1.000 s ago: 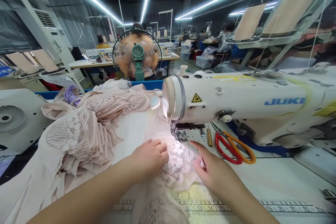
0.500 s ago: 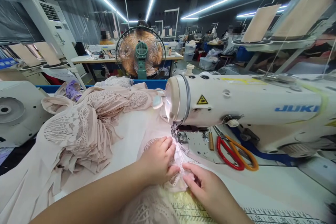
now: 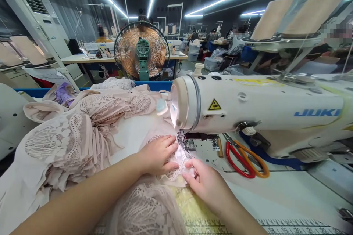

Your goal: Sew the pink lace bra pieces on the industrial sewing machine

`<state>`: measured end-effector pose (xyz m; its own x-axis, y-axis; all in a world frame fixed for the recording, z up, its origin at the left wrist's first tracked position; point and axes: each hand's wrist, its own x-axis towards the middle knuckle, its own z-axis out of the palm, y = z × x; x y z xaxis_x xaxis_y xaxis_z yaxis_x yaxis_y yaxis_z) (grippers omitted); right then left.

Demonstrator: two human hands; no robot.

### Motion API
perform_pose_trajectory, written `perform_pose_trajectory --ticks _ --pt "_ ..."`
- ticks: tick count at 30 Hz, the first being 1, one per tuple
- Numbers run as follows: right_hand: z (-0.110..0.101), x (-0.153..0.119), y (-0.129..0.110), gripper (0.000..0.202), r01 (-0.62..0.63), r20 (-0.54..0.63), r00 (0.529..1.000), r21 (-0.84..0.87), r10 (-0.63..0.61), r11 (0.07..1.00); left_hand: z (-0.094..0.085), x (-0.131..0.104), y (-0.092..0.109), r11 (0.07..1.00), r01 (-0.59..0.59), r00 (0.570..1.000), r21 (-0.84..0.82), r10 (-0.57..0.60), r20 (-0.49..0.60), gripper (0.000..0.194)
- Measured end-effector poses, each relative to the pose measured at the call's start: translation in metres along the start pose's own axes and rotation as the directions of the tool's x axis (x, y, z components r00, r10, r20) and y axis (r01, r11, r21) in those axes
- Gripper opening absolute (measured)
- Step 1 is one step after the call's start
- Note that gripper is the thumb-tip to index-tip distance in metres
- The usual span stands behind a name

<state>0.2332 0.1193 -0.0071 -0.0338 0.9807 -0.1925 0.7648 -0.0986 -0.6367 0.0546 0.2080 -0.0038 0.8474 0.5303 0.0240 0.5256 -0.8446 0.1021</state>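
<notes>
Pale pink lace fabric [image 3: 180,158] runs under the needle area of a white sewing machine [image 3: 220,102]. My left hand [image 3: 158,154] lies flat on the lace just left of the presser foot [image 3: 181,141], fingers stretched out. At the fabric's near right edge, my right hand [image 3: 200,178] pinches the lace between thumb and fingers. More of the lace piece [image 3: 150,209] hangs toward me over the table edge. Fingertips of the right hand are partly hidden by the fabric.
Red-and-orange-handled scissors [image 3: 246,159] lie right of the needle beside a small wooden-handled tool [image 3: 220,148]. A heap of lace garments [image 3: 68,136] covers the left side. A measuring tape strip [image 3: 275,224] lines the front edge. A large fan [image 3: 142,49] stands beyond.
Both hands and the lace have shifted slightly left and up in the view, as has the background. The right hand's fingers have closed more on the fabric edge.
</notes>
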Motion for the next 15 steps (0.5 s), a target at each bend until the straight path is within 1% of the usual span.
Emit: perform_pose_trajectory --ticks 3,9,12,13,15 --pt "0.005 0.002 0.005 0.016 -0.021 0.004 1.000 0.037 0.021 0.999 -0.002 0.001 -0.002 1.000 -0.007 1.000 0.007 0.007 0.006 0.067" --pt "0.015 0.000 0.014 0.027 -0.021 -0.024 0.999 0.190 0.026 0.982 -0.002 -0.002 0.002 1.000 -0.003 1.000 0.016 0.002 0.018 0.067" --pt "0.015 -0.005 0.011 0.029 0.015 -0.081 0.997 0.141 -0.003 0.990 -0.008 0.000 0.005 1.000 0.007 1.000 0.011 -0.007 0.024 0.066" --pt "0.015 -0.007 0.009 0.030 0.029 -0.099 0.995 0.115 -0.017 0.993 -0.011 0.002 0.006 1.000 0.018 0.999 0.000 -0.018 0.033 0.063" --pt "0.016 -0.009 0.007 0.031 0.049 -0.129 0.991 0.084 -0.038 0.995 -0.016 0.007 0.007 0.997 0.071 0.996 -0.036 -0.069 0.056 0.050"
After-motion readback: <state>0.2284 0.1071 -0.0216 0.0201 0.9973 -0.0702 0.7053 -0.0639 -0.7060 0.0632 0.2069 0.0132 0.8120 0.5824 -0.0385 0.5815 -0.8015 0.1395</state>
